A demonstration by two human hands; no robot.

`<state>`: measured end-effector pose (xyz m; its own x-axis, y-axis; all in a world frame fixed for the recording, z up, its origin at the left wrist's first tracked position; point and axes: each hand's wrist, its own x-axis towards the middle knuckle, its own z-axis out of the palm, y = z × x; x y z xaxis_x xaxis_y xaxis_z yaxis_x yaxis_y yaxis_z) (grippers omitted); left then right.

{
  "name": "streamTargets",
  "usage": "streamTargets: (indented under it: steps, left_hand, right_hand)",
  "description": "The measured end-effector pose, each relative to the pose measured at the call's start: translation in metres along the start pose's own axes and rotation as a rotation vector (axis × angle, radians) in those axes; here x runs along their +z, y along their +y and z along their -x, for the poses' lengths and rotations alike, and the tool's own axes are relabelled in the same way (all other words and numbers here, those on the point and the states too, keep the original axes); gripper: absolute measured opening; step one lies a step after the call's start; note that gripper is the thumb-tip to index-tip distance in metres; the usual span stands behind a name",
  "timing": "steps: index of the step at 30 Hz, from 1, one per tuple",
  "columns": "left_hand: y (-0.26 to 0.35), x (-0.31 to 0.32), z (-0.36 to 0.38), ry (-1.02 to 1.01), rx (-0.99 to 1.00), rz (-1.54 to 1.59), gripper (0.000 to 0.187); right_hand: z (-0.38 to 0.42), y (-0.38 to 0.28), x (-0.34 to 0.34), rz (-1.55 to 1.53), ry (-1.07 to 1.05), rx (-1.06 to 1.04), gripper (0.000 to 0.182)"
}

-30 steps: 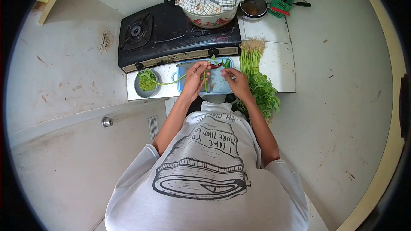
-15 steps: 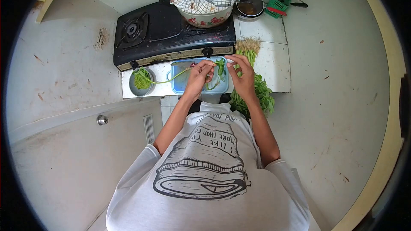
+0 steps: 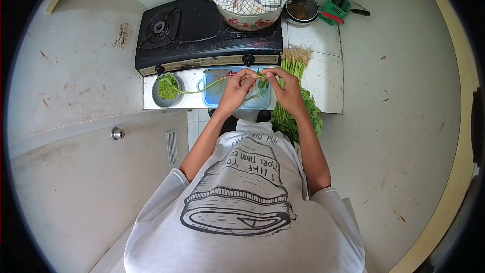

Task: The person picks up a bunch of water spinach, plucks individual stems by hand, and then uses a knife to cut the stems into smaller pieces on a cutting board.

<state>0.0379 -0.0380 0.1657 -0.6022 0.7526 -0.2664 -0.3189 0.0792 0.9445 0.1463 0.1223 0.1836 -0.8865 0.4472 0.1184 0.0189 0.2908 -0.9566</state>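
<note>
Over the blue tray, my left hand pinches a long green stem that stretches left to a grey bowl of green pieces. My right hand has its thumb and finger closed on the leafy end of the greens, fingertips almost touching those of my left hand. A knife lies partly hidden along the tray's back edge. Just right of my right hand lies a bundle of leafy greens with its roots toward the back.
A black gas stove stands behind the tray, bearing a large pot wrapped in checked cloth. To its right are a lidded pan and a green basket of utensils. A wall rises at the left.
My right hand's fingers have closed on the leafy end and come in toward my left hand. The view has shifted slightly.
</note>
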Motion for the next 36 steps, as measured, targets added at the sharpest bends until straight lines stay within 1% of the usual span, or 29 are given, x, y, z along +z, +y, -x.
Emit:
streamTargets:
  steps: [4, 10, 16, 19, 22, 25, 28, 31, 36]
  left_hand:
    - [0.001, -0.003, 0.0, 0.006, 0.044, -0.076, 0.017]
    - [0.011, -0.004, 0.003, 0.006, 0.101, -0.218, 0.016]
    - [0.009, -0.004, 0.005, -0.008, 0.193, -0.223, 0.012]
    - [0.011, -0.004, 0.007, 0.003, 0.185, -0.298, 0.012]
    - [0.019, -0.004, 0.013, 0.014, 0.15, -0.438, 0.013]
    - [0.033, -0.004, 0.018, -0.008, 0.2, -0.572, 0.013]
    - [0.031, -0.009, 0.017, -0.063, 0.299, -0.64, 0.013]
    - [0.03, -0.013, 0.017, -0.096, 0.326, -0.611, 0.012]
    - [0.029, -0.021, 0.018, -0.166, 0.252, -0.61, 0.01]
  right_hand:
    - [-0.003, -0.003, -0.002, 0.088, -0.036, -0.057, 0.018]
    - [-0.002, -0.004, 0.002, 0.225, 0.004, -0.132, 0.013]
    - [0.006, -0.004, 0.006, 0.319, 0.032, -0.171, 0.014]
    - [0.008, -0.002, 0.008, 0.342, 0.041, -0.197, 0.016]
    - [0.009, -0.007, 0.009, 0.357, 0.046, -0.205, 0.016]
    - [0.01, -0.009, 0.01, 0.374, 0.029, -0.204, 0.017]
    - [0.011, -0.007, 0.013, 0.393, 0.02, -0.218, 0.018]
    - [0.011, -0.004, 0.017, 0.396, 0.019, -0.241, 0.019]
    - [0.013, -0.001, 0.022, 0.33, -0.035, -0.19, 0.019]
